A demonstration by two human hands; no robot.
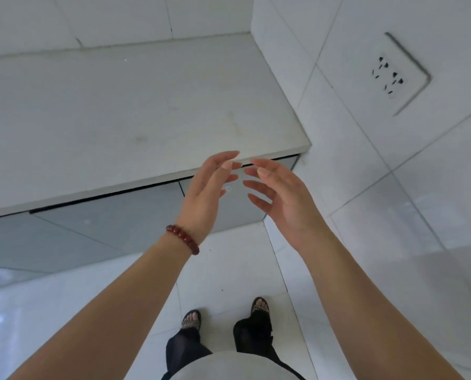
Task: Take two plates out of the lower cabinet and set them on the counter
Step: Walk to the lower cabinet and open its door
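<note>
While neither hand is gripping anything, the left hand (206,193) and the right hand (281,198) are hovering palm to palm. Their fingers are spread wide and loosely curved, and the fingertips are near each other but not touching. A dark red bead bracelet (183,238) is circling the left wrist. Both hands are hanging over the front edge of the pale counter (119,119), whose top is stretching away toward 11 o'clock. Just under that edge, the grey lower cabinet (113,229) is showing closed doors, running off toward 8 o'clock, so the plates cannot be seen. At 2 o'clock, a white wall socket (399,75) is sitting on the tiled wall. At 6 o'clock, the person's feet in sandals (191,319) are standing on the white floor tiles (228,270).
</note>
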